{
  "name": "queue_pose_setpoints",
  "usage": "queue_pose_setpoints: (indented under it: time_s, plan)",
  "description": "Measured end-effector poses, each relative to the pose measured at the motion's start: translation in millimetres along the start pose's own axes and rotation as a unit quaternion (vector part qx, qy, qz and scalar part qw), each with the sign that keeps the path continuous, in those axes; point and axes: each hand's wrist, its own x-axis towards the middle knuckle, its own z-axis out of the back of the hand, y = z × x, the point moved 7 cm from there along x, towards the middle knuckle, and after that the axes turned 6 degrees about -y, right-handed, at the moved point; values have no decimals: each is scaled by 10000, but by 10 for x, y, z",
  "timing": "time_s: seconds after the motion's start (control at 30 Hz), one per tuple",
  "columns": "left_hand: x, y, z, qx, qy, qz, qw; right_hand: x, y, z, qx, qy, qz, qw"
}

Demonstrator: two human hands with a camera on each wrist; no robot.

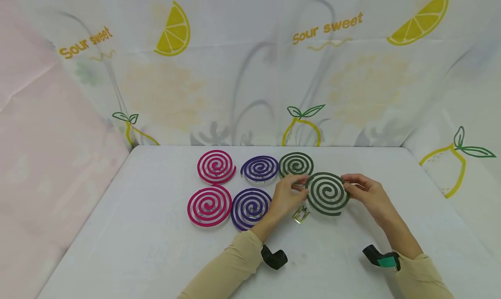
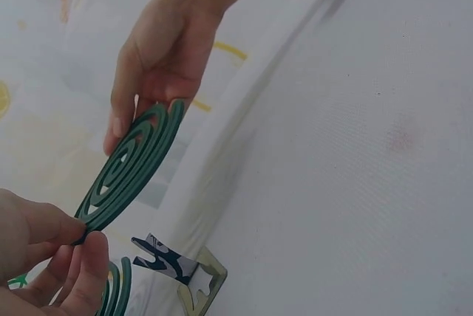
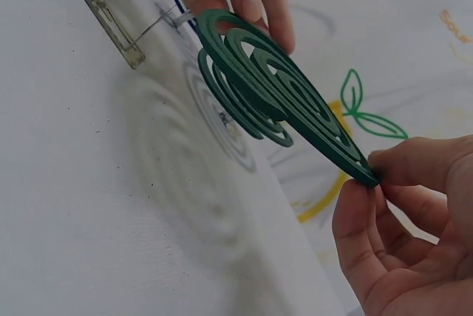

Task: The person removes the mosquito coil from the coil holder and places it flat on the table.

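Observation:
A dark green mosquito coil (image 1: 328,192) is held tilted above the white table between both hands. My left hand (image 1: 287,198) pinches its left edge between thumb and fingers. At the opposite edge, my right hand (image 1: 368,195) grips the rim, also with thumb and fingertips; the right wrist view shows this pinch on the coil (image 3: 284,109) closely. Below and left of the coil, near the left hand, a small metal coil stand (image 1: 300,214) lies on the table. Its upturned prong shows in the left wrist view, where the stand (image 2: 211,279) is apart from the coil.
Behind the left hand sits another green coil (image 1: 296,164). To the left are two purple coils, one far (image 1: 260,168) and one near (image 1: 252,208), and two pink coils, far (image 1: 216,166) and near (image 1: 209,206). A lemon-printed cloth (image 1: 235,81) stands behind the table (image 1: 129,247).

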Motion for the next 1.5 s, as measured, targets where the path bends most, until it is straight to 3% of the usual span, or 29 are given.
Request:
queue_pose_setpoints:
  time_s: [0.53,0.77,1.07,1.37,1.5]
  plan:
    - [-1,6,-130,17,-19,11,10000,45,-17,111,-118,-12,48,9999]
    - [17,24,-219,-11,-169,57,9998,40,-38,176,-293,-172,6,9994]
    - [18,32,-341,255,-288,-22,9993,38,-90,251,-352,-303,-37,9989]
    - [50,0,-478,598,-60,99,9981,37,-129,364,-453,-544,-87,9975]
    - [80,-57,-486,707,-142,14,9974,22,-143,387,-637,-571,-149,9962]
